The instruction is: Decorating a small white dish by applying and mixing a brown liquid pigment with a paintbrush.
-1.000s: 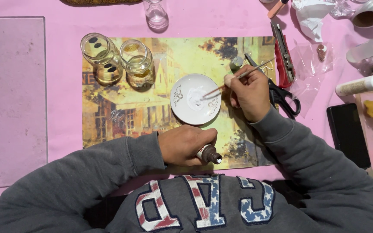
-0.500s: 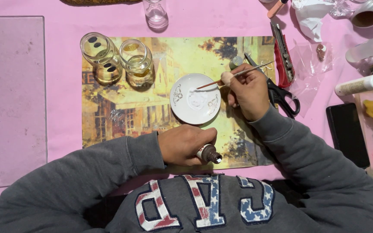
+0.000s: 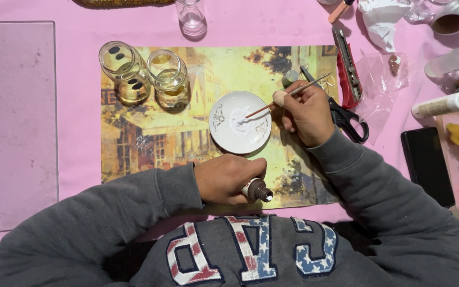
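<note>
Left hand [image 3: 228,178]: closed around a small brown paint tube [image 3: 257,190], cap off, near counter edge | white saucer [image 3: 240,129]: centre of printed mat [image 3: 187,114], white paint already dispensed | right hand [image 3: 306,111]: pinches thin brush [image 3: 288,95], tip in paint; mixing appears underway, application not yet begun.

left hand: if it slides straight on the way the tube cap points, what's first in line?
The left hand holds a tube with its cap pointing right and slightly toward the person. That line crosses bare print and probably meets the right sleeve first; height above the mat is unclear.
</note>
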